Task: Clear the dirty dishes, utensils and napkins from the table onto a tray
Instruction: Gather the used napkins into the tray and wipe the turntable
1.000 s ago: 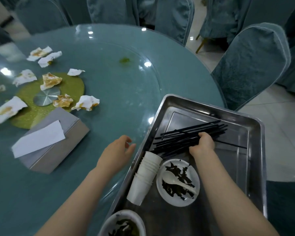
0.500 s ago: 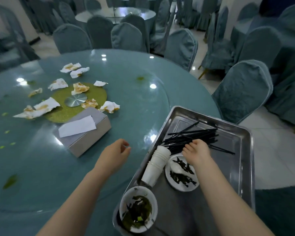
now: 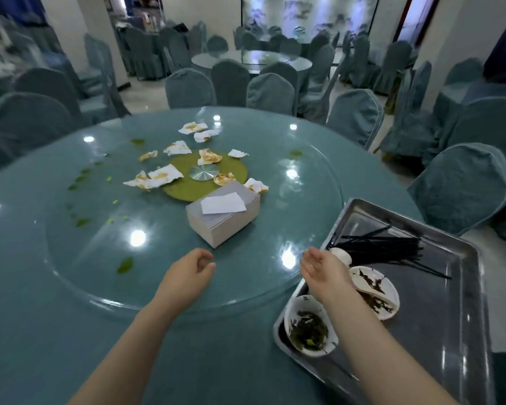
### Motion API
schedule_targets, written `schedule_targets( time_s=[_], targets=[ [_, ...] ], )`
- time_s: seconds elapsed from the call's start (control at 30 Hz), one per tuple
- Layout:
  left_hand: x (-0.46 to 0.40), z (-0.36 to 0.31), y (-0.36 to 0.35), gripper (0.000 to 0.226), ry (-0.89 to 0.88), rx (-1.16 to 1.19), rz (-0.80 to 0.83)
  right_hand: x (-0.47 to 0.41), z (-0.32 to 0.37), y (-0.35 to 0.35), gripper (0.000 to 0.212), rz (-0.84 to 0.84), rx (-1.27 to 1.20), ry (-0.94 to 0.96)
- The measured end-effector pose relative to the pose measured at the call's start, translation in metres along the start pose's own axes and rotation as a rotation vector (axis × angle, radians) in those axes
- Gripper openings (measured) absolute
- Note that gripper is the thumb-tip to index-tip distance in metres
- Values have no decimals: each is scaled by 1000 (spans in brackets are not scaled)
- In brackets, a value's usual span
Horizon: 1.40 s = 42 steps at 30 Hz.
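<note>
Both hands empty: left hand [image 3: 187, 270] loosely curled, right hand [image 3: 323, 266] flat. Risk: reaching napkins [image 3: 161, 178] at 12 o'clock, forearm knocks tissue box [image 3: 222, 217].

Glossy glass table [image 3: 246, 287], brushed metal tray [image 3: 450, 331] (paper napkins [image 3: 161, 178]).

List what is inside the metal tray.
The metal tray holds black chopsticks, a plate and a bowl with dark green scraps, and stacked cups, mostly covered by the right hand.
</note>
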State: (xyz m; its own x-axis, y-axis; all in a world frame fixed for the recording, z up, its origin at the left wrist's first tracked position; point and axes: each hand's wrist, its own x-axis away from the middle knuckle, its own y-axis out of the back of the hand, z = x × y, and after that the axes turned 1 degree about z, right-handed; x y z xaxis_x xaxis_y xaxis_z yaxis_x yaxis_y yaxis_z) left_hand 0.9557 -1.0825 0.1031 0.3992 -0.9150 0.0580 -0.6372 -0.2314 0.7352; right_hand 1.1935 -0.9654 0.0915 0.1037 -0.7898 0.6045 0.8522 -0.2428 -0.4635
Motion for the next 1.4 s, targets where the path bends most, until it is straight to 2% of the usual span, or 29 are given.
schedule_targets(
  time_s=[0.2, 0.33, 0.57, 0.73, 0.8, 0.87, 1.0, 1.1, 1.23, 1.4],
  targets=[
    [5, 43, 24, 14, 78, 47, -60, 13, -32, -41, 29, 76, 243, 49],
    [-11, 64, 34, 12, 126, 73, -99, 1, -45, -74, 24, 257, 452, 121],
    [-52, 108, 28, 23, 263, 11, -72, -43, -65, -136, 28, 441, 1091, 392],
    [-84, 134, 13, 37, 321, -73, -24, -100, -73, -168, 30, 505, 1586, 692],
    [-93, 142, 6, 47, 321, -132, 18, -120, -74, -174, 28, 521, 1763, 729],
    [-101, 150, -1, 63, 293, -218, 93, -136, -75, -175, 35, 537, 1913, 720],
    [-119, 156, -9, 108, 231, -406, 285, -154, -72, -164, 54, 571, 1944, 754],
    [-124, 156, -18, 124, 216, -496, 390, -158, -69, -157, 54, 598, 1911, 779],
    [-124, 156, -26, 128, 217, -511, 420, -160, -68, -154, 56, 620, 1897, 785],
    [-131, 146, -25, 122, 193, -571, 439, -159, -67, -155, 52, 574, 1875, 816]
  ],
)
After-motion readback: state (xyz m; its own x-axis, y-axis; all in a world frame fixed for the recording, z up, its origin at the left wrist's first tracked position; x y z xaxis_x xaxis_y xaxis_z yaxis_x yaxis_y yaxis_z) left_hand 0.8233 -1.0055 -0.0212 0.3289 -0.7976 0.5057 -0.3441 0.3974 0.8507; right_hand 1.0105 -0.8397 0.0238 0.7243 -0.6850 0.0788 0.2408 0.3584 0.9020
